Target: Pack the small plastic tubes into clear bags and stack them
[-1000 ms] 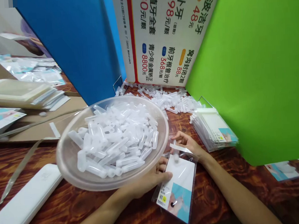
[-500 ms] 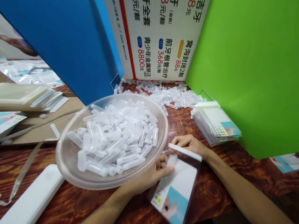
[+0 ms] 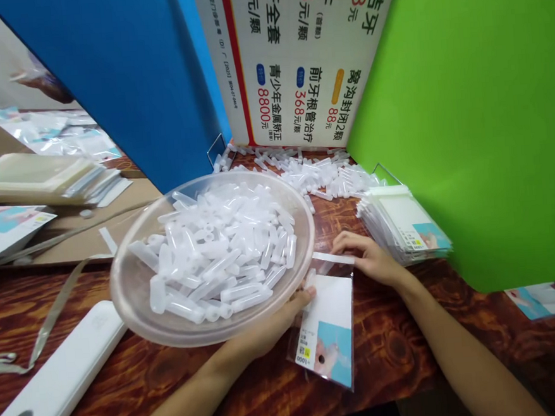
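Observation:
A clear packet (image 3: 331,331) with a white and blue card inside lies flat on the wooden table, just right of a clear plastic bowl (image 3: 137,306). The bowl is heaped with several translucent white tubes (image 3: 223,250). My left hand (image 3: 271,325) reaches in under the bowl's near rim; its thumb presses on the packet's left edge and its fingers are hidden. My right hand (image 3: 371,258) is at the packet's top end, fingers closed on the sealing flap (image 3: 333,257).
A stack of like packets (image 3: 407,227) sits beside the green board (image 3: 466,125). Loose tubes (image 3: 317,173) lie under the printed poster (image 3: 296,61). A blue board (image 3: 121,86) stands behind the bowl. At the lower left lies a white flat device (image 3: 56,375); bag stacks (image 3: 33,177) lie further left.
The packet, held tilted up off the table half a second ago, now lies flat. My right hand has moved up and right along the flap.

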Demonstrator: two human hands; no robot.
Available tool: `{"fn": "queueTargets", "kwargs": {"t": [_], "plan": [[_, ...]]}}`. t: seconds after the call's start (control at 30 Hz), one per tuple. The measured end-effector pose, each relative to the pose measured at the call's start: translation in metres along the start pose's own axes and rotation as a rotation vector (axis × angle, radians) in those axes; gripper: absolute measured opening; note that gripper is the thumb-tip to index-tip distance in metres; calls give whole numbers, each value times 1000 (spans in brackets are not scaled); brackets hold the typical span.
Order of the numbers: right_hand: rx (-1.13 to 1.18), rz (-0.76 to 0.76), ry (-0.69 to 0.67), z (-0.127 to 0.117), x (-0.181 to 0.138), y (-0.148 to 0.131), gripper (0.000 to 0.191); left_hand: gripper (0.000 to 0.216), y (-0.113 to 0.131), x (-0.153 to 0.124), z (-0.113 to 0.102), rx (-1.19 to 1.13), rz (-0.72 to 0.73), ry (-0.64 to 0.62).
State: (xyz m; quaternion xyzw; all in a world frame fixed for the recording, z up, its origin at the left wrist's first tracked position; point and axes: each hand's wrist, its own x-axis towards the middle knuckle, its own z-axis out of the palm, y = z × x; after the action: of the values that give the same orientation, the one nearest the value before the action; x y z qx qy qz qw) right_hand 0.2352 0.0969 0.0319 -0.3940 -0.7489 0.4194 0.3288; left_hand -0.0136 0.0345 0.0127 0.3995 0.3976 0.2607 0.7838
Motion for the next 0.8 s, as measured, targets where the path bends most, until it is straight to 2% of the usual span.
{"fn": "queueTargets", "kwargs": {"t": [0.1, 0.17, 0.23, 0.33, 0.43, 0.47, 0.53, 0.6, 0.63, 0.73, 0.8], "plan": [[157, 44, 148, -6, -1, 1, 23, 36, -1, -1, 1, -15, -9, 29], [259, 87, 184, -2, -3, 0, 25, 35, -1, -1, 1, -21, 2, 18], [309, 142, 127, 5, -4, -3, 28, 38, 0, 0, 2, -40, 24, -27], [261, 176, -65, 15, -5, -11, 31, 43, 1, 0, 3, -41, 73, -74], [138, 96, -177, 16, -3, -20, 30, 41, 5, -2, 5, -13, 149, -82], [98, 66, -148, 14, -2, -24, 29, 39, 6, -2, 5, 12, 166, -78], [7, 21, 1, 6, 4, -36, 25, 37, 6, -2, 4, 79, 197, -58], [-104, -42, 145, -4, 14, -55, 18, 34, 6, -1, 1, 149, 235, -37], [-161, -85, 168, -8, 21, -66, 14, 33, 5, -1, 0, 176, 256, -35], [-310, -214, 82, -14, 46, -103, 11, 33, 6, -1, -2, 203, 296, -54], [-394, -282, 4, -9, 66, -120, 10, 36, 7, -1, -2, 195, 316, -106]]}}
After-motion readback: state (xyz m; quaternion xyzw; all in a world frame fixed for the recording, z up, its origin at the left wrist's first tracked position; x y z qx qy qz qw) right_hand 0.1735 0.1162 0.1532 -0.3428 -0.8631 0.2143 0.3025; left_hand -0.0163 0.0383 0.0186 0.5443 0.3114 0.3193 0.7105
